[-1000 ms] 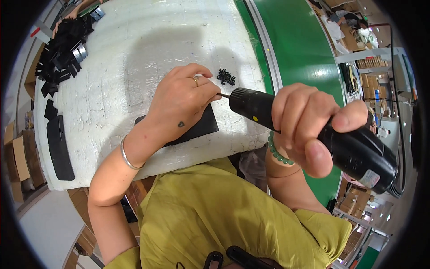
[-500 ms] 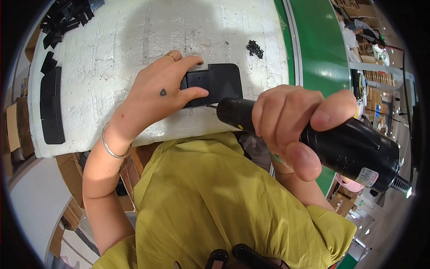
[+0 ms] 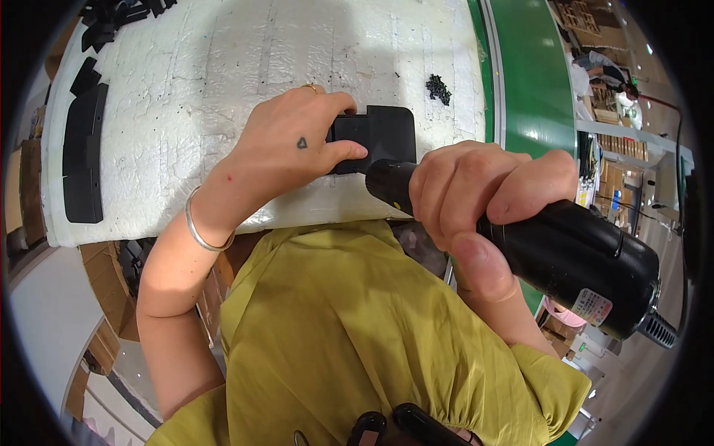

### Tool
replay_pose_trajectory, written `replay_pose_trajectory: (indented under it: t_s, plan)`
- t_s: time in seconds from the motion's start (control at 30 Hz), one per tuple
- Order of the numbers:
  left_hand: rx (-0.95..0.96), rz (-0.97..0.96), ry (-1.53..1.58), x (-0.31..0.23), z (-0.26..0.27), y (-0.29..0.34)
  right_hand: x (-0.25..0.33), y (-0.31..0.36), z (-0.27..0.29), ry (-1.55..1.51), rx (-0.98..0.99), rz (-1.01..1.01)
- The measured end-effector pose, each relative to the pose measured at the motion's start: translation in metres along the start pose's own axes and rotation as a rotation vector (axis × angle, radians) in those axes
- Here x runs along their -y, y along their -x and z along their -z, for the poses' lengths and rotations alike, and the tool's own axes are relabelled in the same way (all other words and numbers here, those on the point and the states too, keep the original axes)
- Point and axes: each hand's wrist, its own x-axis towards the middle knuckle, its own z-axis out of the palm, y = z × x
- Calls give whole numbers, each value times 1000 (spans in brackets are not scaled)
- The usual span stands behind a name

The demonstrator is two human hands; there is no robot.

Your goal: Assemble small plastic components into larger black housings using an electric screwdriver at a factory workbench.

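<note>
My right hand (image 3: 491, 201) is wrapped round a black electric screwdriver (image 3: 573, 260), which points left with its cable end at the lower right. Its nose meets the near edge of a flat black plastic part (image 3: 393, 137); the bit tip is mostly hidden there. With thumb and fingers my left hand (image 3: 297, 137) grips that part's left end against the padded table. Part of the black piece disappears under the hand.
On the white padded table (image 3: 223, 67), small black screws (image 3: 438, 89) lie in a pile at the right. A long black plastic piece (image 3: 83, 152) rests near the left edge, with more black parts (image 3: 111, 22) at the far left. A green surface (image 3: 528, 74) runs alongside.
The black part and my left hand appear shifted right, along with the table's contents. The screwdriver's nose sits closer to the part's edge, and less of the bit shows.
</note>
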Motion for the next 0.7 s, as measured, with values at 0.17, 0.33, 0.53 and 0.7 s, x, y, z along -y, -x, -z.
replay_pose_trajectory:
  t_s: [0.17,0.33,0.53,0.7]
  plan:
    - [-9,-12,-5,-2,-4,0,-2,1,-3,23,39,5]
    - [-16,2,-4,-2,-9,3,-6,7,-5,24,-7,-24]
    - [-33,10,24,6,2,5,-10,-4,-18,47,-50,-59]
    - [-142,256,356,8,27,-2,-4,-5,0,-284,-317,62]
